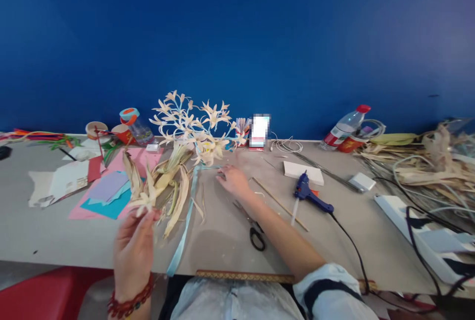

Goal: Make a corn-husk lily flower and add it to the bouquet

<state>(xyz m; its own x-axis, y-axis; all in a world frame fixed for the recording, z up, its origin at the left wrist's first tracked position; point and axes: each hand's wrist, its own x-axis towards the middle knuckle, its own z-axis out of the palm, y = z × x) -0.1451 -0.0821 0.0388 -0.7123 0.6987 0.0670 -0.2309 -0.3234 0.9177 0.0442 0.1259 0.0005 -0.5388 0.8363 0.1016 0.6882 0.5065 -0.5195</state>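
Observation:
Pinched in my left hand (135, 241) is a pale corn-husk flower (146, 201), raised above the near left part of the table. My right hand (234, 180) reaches forward, its fingers closed at the far end of a light blue ribbon (188, 216). From there the ribbon bends and runs down to the table's front edge. Just beyond stands a bunch of husk flowers (200, 122) on blue stems. Dried corn husks (174, 176) lie between my hands. Scissors (256, 236) rest beneath my right forearm, partly hidden by it.
A blue hot glue gun (309, 194) lies to the right beside a thin stick (280, 204). Its cord passes over the front edge. Further right are a white power strip (415, 236), a bottle (345, 127) and piled husks (426, 161). Coloured paper (83, 206) covers the left side.

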